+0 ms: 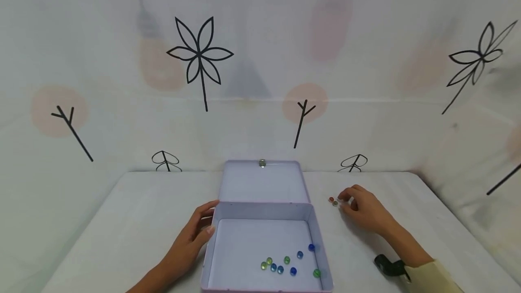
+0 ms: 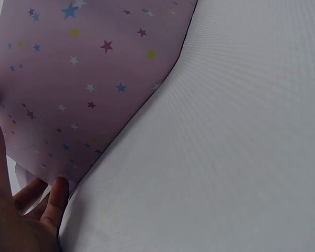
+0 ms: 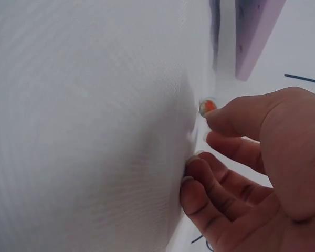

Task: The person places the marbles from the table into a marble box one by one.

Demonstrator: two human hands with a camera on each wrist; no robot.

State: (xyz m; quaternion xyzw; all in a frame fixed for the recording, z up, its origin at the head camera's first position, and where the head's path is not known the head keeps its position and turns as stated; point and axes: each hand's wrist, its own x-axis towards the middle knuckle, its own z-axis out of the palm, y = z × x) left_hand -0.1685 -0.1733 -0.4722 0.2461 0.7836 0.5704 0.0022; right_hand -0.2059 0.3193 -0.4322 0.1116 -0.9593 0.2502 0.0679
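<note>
A shallow lilac box [image 1: 260,210] stands with its lid [image 1: 264,182] folded back. Several blue, green and yellow-green glass marbles [image 1: 286,260] lie on its floor, mostly toward the front right. My left hand [image 1: 189,241] holds the box at its left wall near the hinge corner, thumb at the rim. The left wrist view shows fingertips against the star-printed outside [image 2: 94,68]. To the right of the box, my right hand [image 1: 364,209] hovers low with loosely bent fingers, thumb and forefinger apart. Just beside its fingertips lie a reddish marble [image 1: 331,199] and a greenish marble [image 1: 335,203].
A white cloth [image 1: 163,202] covers the table. Behind it hangs a pale curtain [image 1: 252,125] printed with line-drawn plants. A round metal clasp [image 1: 262,163] sits on the lid's far edge. A dark device [image 1: 390,266] is strapped at the right wrist.
</note>
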